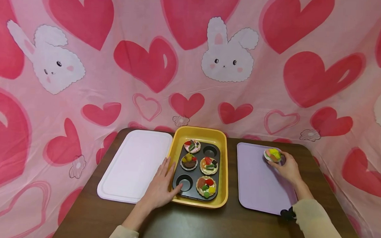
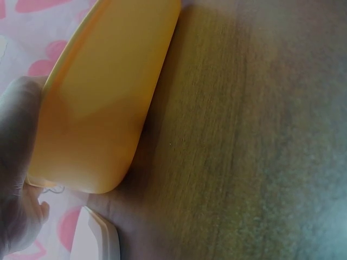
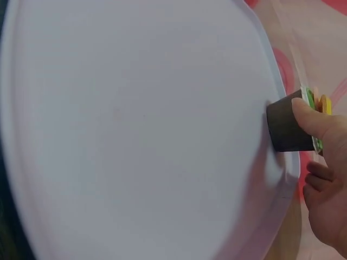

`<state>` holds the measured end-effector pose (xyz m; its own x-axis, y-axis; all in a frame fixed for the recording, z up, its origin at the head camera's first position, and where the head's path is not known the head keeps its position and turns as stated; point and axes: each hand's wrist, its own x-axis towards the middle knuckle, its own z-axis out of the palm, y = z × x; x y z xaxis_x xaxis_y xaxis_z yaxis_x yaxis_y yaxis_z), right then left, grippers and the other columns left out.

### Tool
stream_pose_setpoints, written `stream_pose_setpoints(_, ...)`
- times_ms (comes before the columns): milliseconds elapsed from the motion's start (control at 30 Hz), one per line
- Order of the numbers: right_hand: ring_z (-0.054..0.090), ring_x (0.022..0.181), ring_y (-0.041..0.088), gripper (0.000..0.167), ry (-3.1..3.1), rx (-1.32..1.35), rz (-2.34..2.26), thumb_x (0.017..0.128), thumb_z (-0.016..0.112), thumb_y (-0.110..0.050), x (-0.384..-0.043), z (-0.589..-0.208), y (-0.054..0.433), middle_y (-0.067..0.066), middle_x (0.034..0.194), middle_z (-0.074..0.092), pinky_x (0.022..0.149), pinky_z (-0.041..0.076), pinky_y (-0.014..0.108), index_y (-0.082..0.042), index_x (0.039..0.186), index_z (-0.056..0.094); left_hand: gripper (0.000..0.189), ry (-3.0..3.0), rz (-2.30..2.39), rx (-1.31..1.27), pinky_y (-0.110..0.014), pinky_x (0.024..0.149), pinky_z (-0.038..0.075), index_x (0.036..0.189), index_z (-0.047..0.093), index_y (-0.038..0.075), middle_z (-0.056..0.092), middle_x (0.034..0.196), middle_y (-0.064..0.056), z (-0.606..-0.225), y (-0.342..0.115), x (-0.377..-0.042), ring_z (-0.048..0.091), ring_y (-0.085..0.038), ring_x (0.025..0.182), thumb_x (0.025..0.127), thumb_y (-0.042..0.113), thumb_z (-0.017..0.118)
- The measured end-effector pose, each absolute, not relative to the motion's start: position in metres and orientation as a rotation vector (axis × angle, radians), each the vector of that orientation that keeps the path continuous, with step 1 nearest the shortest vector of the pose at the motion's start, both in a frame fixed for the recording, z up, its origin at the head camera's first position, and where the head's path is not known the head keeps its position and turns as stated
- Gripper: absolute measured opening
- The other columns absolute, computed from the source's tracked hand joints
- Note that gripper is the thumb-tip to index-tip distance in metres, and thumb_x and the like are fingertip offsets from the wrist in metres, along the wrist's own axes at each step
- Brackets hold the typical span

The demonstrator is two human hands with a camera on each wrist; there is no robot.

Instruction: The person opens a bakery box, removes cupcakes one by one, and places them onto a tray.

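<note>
At the far right corner of the lavender tray (image 1: 263, 184), my right hand (image 1: 290, 168) pinches a small fruit tart (image 1: 273, 154) between thumb and fingers. In the right wrist view its dark cup (image 3: 287, 125) sits upright at the tray's edge, with green and yellow topping above. My left hand (image 1: 159, 188) rests on the left rim of the yellow bin (image 1: 203, 204), fingers spread and thumb over the rim. Inside the bin lies a dark muffin tin (image 1: 193, 175) holding several fruit-topped tarts (image 1: 206, 186). Two of its cups, far right and near left, hold no tart.
A white tray (image 1: 135, 162) lies left of the bin, close against it. All stand on a dark wooden table (image 1: 187, 224). Behind hangs a pink cloth (image 1: 192, 73) with hearts and rabbits, meeting the table's far edge.
</note>
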<state>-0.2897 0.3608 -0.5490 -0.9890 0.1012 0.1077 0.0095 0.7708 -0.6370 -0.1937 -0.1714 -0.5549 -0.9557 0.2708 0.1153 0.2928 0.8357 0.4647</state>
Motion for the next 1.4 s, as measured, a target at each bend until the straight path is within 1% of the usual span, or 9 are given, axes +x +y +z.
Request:
stream_pose_setpoints(167, 0.039, 0.146, 0.068, 0.088, -2.866, -0.071, 0.973, 0.097, 0.084, -0.021, -0.289, -0.548, 0.362, 0.051, 0.154, 0.040, 0.122, 0.034, 0.079, 0.023, 0.154, 0.036, 0.092, -2.934, -0.773, -0.459, -0.061, 0.138, 0.026, 0.170, 0.037, 0.002, 0.017, 0.185, -0.019, -0.554, -0.174, -0.193, 0.014, -0.038, 0.174, 0.099, 0.051, 0.071)
stream_pose_setpoints(533, 0.034, 0.147, 0.071, 0.112, -2.871, 0.126, 0.857, 0.090, 0.091, -0.025, -0.283, -0.547, 0.365, 0.051, 0.160, 0.033, 0.117, 0.033, 0.084, 0.017, 0.166, 0.020, 0.092, -2.957, -0.767, -0.454, -0.060, 0.139, 0.024, 0.170, 0.037, 0.003, 0.015, 0.186, -0.017, -0.553, -0.178, -0.195, 0.013, -0.038, 0.174, 0.100, 0.054, 0.068)
stream_pose_setpoints(700, 0.037, 0.146, 0.070, 0.099, -2.822, 0.217, 0.636, 0.095, 0.086, -0.032, -0.273, -0.551, 0.360, 0.048, 0.159, 0.038, 0.119, 0.032, 0.084, 0.010, 0.166, 0.031, 0.093, -2.952, -0.750, -0.460, -0.060, 0.138, 0.025, 0.170, 0.037, 0.003, 0.016, 0.186, -0.017, -0.553, -0.179, -0.195, 0.013, -0.038, 0.174, 0.099, 0.053, 0.069)
stream_pose_setpoints(833, 0.041, 0.145, 0.067, 0.084, -2.722, 0.297, 0.498, 0.098, 0.081, -0.033, -0.264, -0.555, 0.352, 0.046, 0.156, 0.044, 0.126, 0.029, 0.077, 0.008, 0.160, 0.043, 0.092, -2.929, -0.741, -0.454, -0.061, 0.137, 0.028, 0.169, 0.039, 0.003, 0.019, 0.185, -0.018, -0.554, -0.179, -0.195, 0.016, -0.038, 0.173, 0.098, 0.052, 0.071)
stream_pose_setpoints(933, 0.042, 0.145, 0.066, 0.078, -2.644, 0.337, 0.508, 0.096, 0.082, -0.029, -0.255, -0.555, 0.346, 0.044, 0.156, 0.045, 0.135, 0.023, 0.070, 0.006, 0.157, 0.047, 0.093, -2.947, -0.760, -0.468, -0.060, 0.138, 0.025, 0.171, 0.036, 0.004, 0.015, 0.186, -0.017, -0.554, -0.176, -0.194, 0.013, -0.038, 0.174, 0.100, 0.053, 0.069)
stream_pose_setpoints(1033, 0.044, 0.145, 0.063, 0.077, -2.566, 0.407, 0.533, 0.089, 0.087, -0.021, -0.248, -0.553, 0.338, 0.040, 0.156, 0.049, 0.137, 0.021, 0.066, 0.004, 0.153, 0.053, 0.093, -2.962, -0.766, -0.483, -0.060, 0.139, 0.024, 0.171, 0.035, 0.004, 0.013, 0.186, -0.017, -0.555, -0.174, -0.193, 0.011, -0.038, 0.174, 0.101, 0.055, 0.067)
stream_pose_setpoints(1100, 0.046, 0.144, 0.060, 0.079, -2.537, 0.461, 0.525, 0.086, 0.089, -0.019, -0.246, -0.552, 0.331, 0.037, 0.154, 0.052, 0.134, 0.026, 0.068, 0.003, 0.153, 0.054, 0.092, -2.959, -0.756, -0.473, -0.060, 0.139, 0.025, 0.171, 0.036, 0.004, 0.014, 0.186, -0.016, -0.555, -0.173, -0.193, 0.012, -0.038, 0.174, 0.100, 0.054, 0.067)
stream_pose_setpoints(1233, 0.049, 0.144, 0.056, 0.086, -2.534, 0.537, 0.496, 0.083, 0.092, -0.021, -0.244, -0.548, 0.312, 0.034, 0.153, 0.055, 0.119, 0.039, 0.077, 0.002, 0.157, 0.053, 0.092, -2.947, -0.747, -0.451, -0.060, 0.138, 0.026, 0.170, 0.038, 0.003, 0.016, 0.186, -0.017, -0.556, -0.174, -0.193, 0.014, -0.038, 0.174, 0.099, 0.053, 0.069)
stream_pose_setpoints(1400, 0.048, 0.147, 0.059, 0.088, -2.566, 0.574, 0.517, 0.083, 0.092, -0.022, -0.241, -0.540, 0.291, 0.032, 0.156, 0.055, 0.115, 0.041, 0.080, 0.003, 0.158, 0.052, 0.093, -2.961, -0.747, -0.457, -0.060, 0.138, 0.026, 0.170, 0.038, 0.004, 0.015, 0.186, -0.016, -0.557, -0.172, -0.193, 0.014, -0.038, 0.174, 0.099, 0.055, 0.069)
